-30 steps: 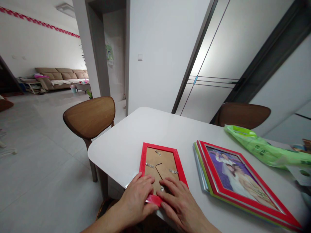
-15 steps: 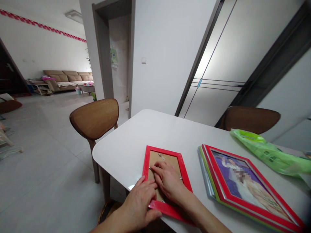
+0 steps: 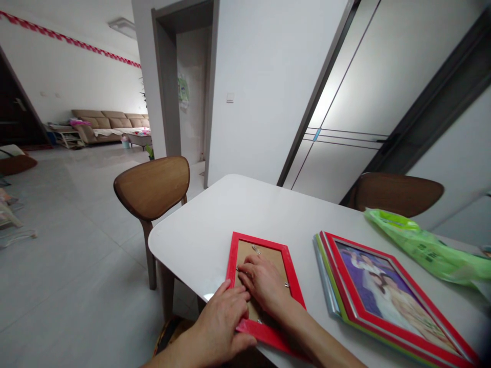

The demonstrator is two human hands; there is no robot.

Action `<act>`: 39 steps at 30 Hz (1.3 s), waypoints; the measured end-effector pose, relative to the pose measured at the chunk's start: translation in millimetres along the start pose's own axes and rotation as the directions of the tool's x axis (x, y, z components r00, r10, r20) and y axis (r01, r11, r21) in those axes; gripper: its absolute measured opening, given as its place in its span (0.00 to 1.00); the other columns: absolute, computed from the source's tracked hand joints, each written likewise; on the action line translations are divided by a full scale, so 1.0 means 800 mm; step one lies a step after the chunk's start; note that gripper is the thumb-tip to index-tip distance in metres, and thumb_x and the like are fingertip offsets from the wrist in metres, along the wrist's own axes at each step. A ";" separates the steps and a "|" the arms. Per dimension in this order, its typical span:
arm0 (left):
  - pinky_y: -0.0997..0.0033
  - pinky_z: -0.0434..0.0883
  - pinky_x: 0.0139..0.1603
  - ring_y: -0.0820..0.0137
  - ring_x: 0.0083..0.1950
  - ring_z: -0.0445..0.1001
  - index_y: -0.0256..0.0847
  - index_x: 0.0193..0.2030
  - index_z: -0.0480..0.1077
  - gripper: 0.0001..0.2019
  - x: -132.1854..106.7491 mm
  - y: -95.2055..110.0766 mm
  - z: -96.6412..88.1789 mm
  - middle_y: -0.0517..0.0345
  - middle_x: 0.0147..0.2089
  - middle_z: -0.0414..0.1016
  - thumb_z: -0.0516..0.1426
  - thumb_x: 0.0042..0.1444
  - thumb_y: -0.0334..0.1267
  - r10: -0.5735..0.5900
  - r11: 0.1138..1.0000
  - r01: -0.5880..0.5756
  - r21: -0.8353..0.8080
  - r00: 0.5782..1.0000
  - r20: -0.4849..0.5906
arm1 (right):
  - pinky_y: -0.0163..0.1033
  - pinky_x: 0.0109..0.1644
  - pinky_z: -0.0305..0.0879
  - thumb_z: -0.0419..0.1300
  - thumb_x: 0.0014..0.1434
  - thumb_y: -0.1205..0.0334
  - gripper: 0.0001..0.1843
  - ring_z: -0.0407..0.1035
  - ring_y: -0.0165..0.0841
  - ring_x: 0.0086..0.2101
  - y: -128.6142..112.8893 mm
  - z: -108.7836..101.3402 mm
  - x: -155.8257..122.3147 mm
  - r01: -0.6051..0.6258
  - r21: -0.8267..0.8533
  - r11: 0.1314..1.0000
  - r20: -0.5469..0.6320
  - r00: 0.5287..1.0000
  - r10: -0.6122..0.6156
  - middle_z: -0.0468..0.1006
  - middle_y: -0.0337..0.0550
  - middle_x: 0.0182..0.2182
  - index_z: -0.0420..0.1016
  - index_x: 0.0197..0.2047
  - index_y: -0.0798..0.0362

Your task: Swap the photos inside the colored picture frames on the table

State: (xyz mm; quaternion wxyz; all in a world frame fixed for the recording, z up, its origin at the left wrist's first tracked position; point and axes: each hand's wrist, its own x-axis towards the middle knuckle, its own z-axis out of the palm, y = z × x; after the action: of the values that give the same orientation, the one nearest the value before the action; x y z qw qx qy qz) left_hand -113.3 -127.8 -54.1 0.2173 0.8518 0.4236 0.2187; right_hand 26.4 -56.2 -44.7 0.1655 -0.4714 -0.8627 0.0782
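Note:
A red picture frame (image 3: 290, 271) lies face down on the white table, its brown backing board (image 3: 274, 258) upward. Small metal clips (image 3: 287, 285) sit along the inner edges of the frame, and a metal hanger (image 3: 255, 249) is at the far end. My left hand (image 3: 224, 317) grips the frame's near left side, thumb at the near edge and fingers over the board. With curled fingers, my right hand (image 3: 264, 283) presses at the board's left edge, where a clip is partly hidden under the fingertips.
To the right lies a stack of picture frames (image 3: 355, 301), the top one red with a photo of people. Behind it is a green plastic bag (image 3: 429, 248). Wooden chairs stand at the table's left (image 3: 153, 186) and far right (image 3: 399, 194). The rounded table edge (image 3: 164, 255) is left.
The view has shifted slightly, so the scene sits a little lower and further right. Both hands stay on the red frame in nearly the same pose.

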 end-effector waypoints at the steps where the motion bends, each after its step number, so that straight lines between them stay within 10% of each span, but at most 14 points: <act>1: 0.63 0.43 0.60 0.68 0.56 0.58 0.40 0.35 0.64 0.13 0.000 0.001 0.000 0.54 0.50 0.67 0.61 0.43 0.38 0.002 1.000 -0.002 0.001 1.000 -0.002 | 0.36 0.39 0.55 0.48 0.56 0.64 0.13 0.62 0.31 0.32 -0.001 0.002 0.004 -0.018 0.002 1.000 -0.014 1.000 0.018 0.70 0.42 0.28 0.72 0.27 0.53; 14: 0.61 0.43 0.60 0.66 0.56 0.59 0.39 0.37 0.65 0.14 -0.004 0.000 0.001 0.52 0.52 0.66 0.61 0.43 0.40 -0.005 1.000 0.005 -0.022 1.000 -0.007 | 0.33 0.39 0.57 0.52 0.53 0.63 0.10 0.65 0.29 0.33 0.005 0.005 0.007 -0.060 0.072 0.996 -0.046 0.997 0.063 0.73 0.40 0.29 0.75 0.30 0.51; 26: 0.57 0.47 0.60 0.62 0.56 0.59 0.36 0.43 0.64 0.18 -0.005 0.008 -0.004 0.47 0.53 0.65 0.59 0.44 0.37 -0.047 0.999 0.047 -0.002 0.999 0.015 | 0.36 0.30 0.54 0.52 0.50 0.59 0.09 0.67 0.35 0.27 0.069 0.009 0.056 -0.462 0.068 0.884 -0.174 0.867 0.466 0.74 0.47 0.24 0.70 0.26 0.54; 35: 0.49 0.55 0.56 0.57 0.55 0.60 0.39 0.38 0.64 0.09 0.000 -0.013 0.019 0.43 0.53 0.64 0.54 0.50 0.38 0.112 0.980 -0.114 0.162 0.993 0.026 | 0.36 0.35 0.61 0.47 0.53 0.53 0.15 0.67 0.33 0.30 0.067 -0.029 0.004 -0.299 0.350 0.888 -0.256 0.881 0.398 0.75 0.44 0.28 0.70 0.29 0.54; 39: 0.51 0.59 0.54 0.56 0.51 0.65 0.42 0.37 0.63 0.10 0.006 -0.015 -0.003 0.45 0.50 0.68 0.56 0.47 0.38 0.159 0.985 -0.147 0.090 0.977 -0.145 | 0.38 0.37 0.64 0.48 0.52 0.51 0.19 0.68 0.34 0.36 0.072 -0.052 -0.062 -0.300 0.716 0.631 -0.292 0.692 0.660 0.73 0.48 0.39 0.67 0.42 0.54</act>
State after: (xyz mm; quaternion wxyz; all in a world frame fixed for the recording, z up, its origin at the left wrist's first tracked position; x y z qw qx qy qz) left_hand -119.5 -116.8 -57.5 0.1333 0.8707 0.3801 0.2822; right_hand 111.4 -67.3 -32.7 0.5126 -0.6136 -0.5390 0.2650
